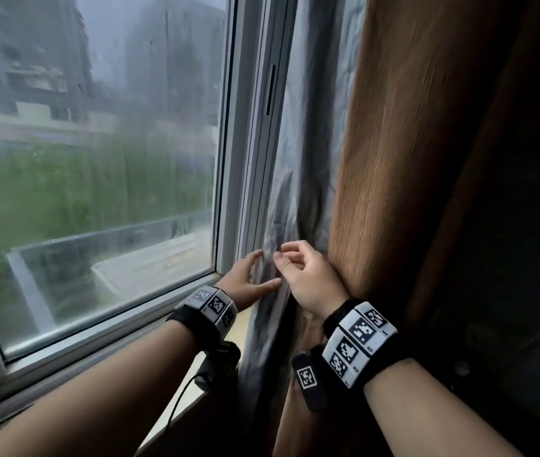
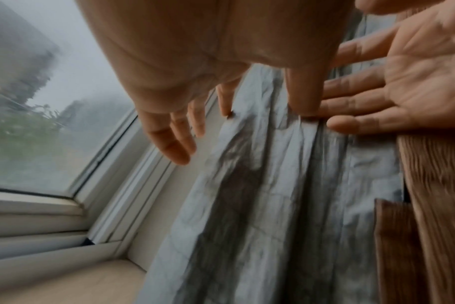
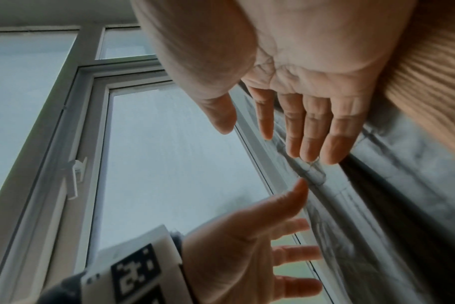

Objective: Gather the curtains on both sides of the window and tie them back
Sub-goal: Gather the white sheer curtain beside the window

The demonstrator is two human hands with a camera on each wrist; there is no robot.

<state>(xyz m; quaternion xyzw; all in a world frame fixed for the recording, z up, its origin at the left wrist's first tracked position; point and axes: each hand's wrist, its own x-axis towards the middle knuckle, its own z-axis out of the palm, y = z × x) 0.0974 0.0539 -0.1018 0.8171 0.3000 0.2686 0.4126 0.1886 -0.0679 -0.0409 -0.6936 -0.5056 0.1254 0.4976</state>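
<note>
The right-side curtain hangs beside the window as a brown ribbed outer cloth [image 1: 410,143] with a crumpled grey lining [image 1: 298,159] facing the glass. My left hand [image 1: 245,278] reaches in from the sill side, its fingers spread and straight, their tips against the lining's edge. My right hand [image 1: 308,275] is just to its right, the back of it against the brown cloth. In the left wrist view, the right hand [image 2: 416,72] shows a flat palm with fingertips on the grey lining [image 2: 273,195]. Neither hand holds a fold. No tie-back is in view.
The white window frame [image 1: 245,159] runs directly left of the curtain, with the sill [image 1: 196,384] below my left wrist. A window handle [image 3: 75,176] sits on the far frame. Wet glass [image 1: 97,159] fills the left. The room to the right of the curtain is dark.
</note>
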